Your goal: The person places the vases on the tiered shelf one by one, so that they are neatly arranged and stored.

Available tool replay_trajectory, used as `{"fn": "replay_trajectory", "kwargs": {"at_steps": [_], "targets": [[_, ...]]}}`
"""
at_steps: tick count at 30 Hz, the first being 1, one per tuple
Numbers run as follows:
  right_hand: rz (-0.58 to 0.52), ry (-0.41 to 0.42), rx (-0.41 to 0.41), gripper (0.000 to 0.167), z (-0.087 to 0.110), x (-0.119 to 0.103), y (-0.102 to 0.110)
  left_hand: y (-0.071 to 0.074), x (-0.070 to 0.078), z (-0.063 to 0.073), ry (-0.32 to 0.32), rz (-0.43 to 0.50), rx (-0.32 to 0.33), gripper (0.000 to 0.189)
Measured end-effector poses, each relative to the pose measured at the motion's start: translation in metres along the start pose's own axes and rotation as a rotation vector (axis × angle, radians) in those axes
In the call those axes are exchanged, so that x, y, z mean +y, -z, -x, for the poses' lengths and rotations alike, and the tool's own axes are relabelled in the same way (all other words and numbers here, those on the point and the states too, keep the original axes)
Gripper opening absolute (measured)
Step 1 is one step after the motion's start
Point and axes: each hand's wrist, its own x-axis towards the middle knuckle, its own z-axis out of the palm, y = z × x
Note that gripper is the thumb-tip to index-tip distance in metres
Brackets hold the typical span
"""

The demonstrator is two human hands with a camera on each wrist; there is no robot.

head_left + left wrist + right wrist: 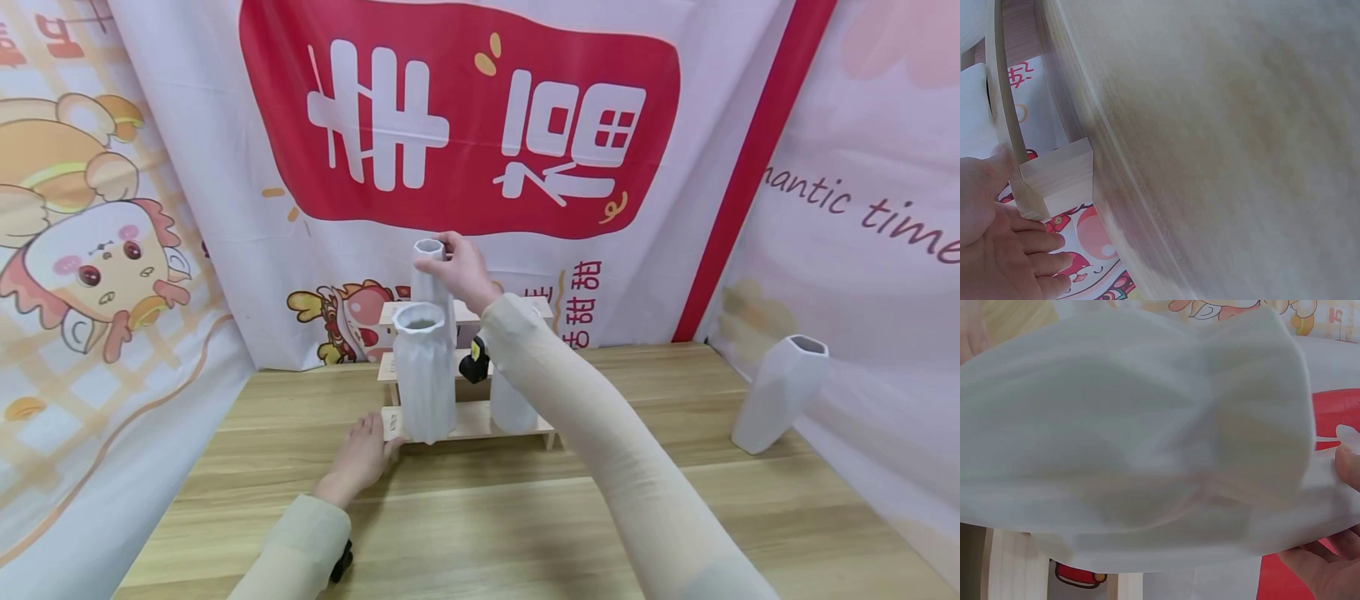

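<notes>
My right hand (467, 273) holds a tall white vase (429, 285) near its rim, thumb on one side and fingers on the other. In front of it a fluted white vase (424, 375) with a flared mouth stands on the lowest step of a tiered wooden stand (468, 417), hiding the held vase's lower part. My left hand (362, 457) holds the left end of that step. In the left wrist view the thumb lies against the board (1005, 106), with the fingers (1041, 262) extended past its end. Behind my right forearm, another white vase (513, 407) stands on the same step.
A faceted white vase (780, 396) leans on the right side of the wooden table (480, 533). Printed cloths hang around the table; the back cloth (465, 108) carries a red panel with white characters.
</notes>
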Motion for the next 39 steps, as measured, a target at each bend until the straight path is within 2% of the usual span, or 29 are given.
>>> {"fn": "replay_trajectory", "kwargs": {"at_steps": [14,31,39], "targets": [[0.021,0.017,0.003,0.037,-0.002,0.006,-0.01,0.001,0.002,0.001,0.006,0.014,-0.002,0.067],[0.056,-0.035,-0.101,0.041,-0.006,0.006,-0.004,0.005,0.005,0.004,0.013,0.02,-0.007,0.064],[0.063,-0.038,-0.136,0.046,-0.003,0.006,0.001,0.003,0.003,0.003,-0.003,0.016,0.0,0.066]]}}
